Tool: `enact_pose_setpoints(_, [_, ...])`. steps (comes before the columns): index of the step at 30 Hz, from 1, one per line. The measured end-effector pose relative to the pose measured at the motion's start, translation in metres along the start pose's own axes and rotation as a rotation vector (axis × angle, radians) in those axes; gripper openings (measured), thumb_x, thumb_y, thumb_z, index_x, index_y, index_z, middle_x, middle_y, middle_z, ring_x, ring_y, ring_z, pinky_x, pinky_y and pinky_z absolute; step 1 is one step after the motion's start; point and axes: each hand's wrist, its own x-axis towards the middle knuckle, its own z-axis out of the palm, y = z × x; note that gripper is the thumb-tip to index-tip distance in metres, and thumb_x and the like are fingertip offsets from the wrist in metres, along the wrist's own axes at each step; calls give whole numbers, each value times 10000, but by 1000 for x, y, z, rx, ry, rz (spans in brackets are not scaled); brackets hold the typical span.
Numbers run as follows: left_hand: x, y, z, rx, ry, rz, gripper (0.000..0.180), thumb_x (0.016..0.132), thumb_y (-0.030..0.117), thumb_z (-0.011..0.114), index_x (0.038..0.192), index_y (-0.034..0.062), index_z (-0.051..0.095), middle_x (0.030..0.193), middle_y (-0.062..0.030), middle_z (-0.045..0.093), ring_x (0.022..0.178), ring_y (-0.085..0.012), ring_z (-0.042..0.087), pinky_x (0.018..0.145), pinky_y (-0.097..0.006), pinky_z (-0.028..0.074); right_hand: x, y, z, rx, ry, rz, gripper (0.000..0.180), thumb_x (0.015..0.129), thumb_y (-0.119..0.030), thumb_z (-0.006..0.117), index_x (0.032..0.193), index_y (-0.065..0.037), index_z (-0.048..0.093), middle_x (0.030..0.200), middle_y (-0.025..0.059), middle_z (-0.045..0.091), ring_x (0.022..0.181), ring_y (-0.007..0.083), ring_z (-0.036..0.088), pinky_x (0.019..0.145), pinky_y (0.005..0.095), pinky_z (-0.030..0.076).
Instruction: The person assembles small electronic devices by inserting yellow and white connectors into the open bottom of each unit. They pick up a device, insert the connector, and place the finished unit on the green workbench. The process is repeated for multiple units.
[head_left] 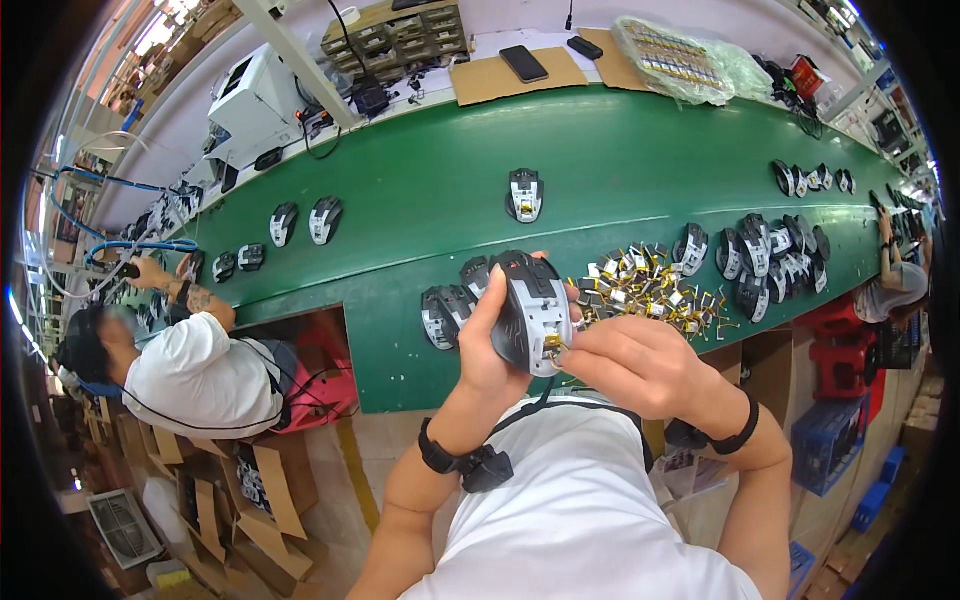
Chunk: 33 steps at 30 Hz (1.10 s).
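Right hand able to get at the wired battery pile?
Likely yes: the wired battery pile lies just beyond the right hand, nothing between, though that hand is at the computer mouse.

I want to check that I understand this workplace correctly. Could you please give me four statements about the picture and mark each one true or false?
1. The left hand holds a mouse shell. True.
2. The right hand is far away from the shell. False: its fingers are at the shell's near end.
3. A black phone lies on a cardboard sheet. True.
4. The pile of small parts is inside a tray. False: it lies loose on the green bench.
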Motion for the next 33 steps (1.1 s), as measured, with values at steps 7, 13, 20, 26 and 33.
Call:
enact_pose_setpoints(7, [5, -4, 5, -44, 228, 296, 513, 1019, 503, 337, 1297, 98, 485, 1057, -183, 615, 907, -307, 612, 778, -423, 529, 13, -15, 42, 97, 204, 401, 274, 720, -40, 745, 988, -4, 695, 1004, 108, 628, 832, 276, 635, 699, 375, 540])
enact_pose_setpoints(13, [14, 8, -10, -114, 326, 354, 466, 1020, 497, 348, 1230, 109, 499, 1054, -176, 602, 908, -310, 599, 773, -418, 522, 30, -33, 60, -207, 58, 437, 410, 711, -53, 686, 1114, 24, 663, 1131, 131, 579, 1023, 311, 579, 818, 409, 498])
enact_pose_setpoints(20, [28, 21, -34, -197, 330, 290, 469, 1021, 495, 351, 1218, 102, 514, 1060, -193, 597, 913, -314, 595, 779, -426, 521, 36, -19, 86, -122, -14, 454, 510, 709, -45, 673, 1194, 94, 598, 1263, 188, 549, 1045, 337, 569, 858, 407, 497])
enact_pose_setpoints(26, [27, 44, -38, -239, 270, 238, 540, 1025, 498, 318, 1320, 74, 477, 1106, -201, 591, 928, -314, 594, 778, -429, 529, 48, -1, 91, 5, 125, 456, 419, 664, 31, 707, 1079, -24, 696, 1139, 95, 651, 973, 288, 597, 834, 386, 507])
enact_pose_setpoints(33, [30, 64, -51, -90, 129, 235, 539, 1024, 474, 350, 1428, 117, 346, 1157, -184, 586, 941, -294, 635, 808, -421, 546, 69, 21, 96, 89, 163, 394, 267, 658, 32, 778, 901, -51, 702, 925, 68, 651, 753, 234, 634, 656, 331, 521])
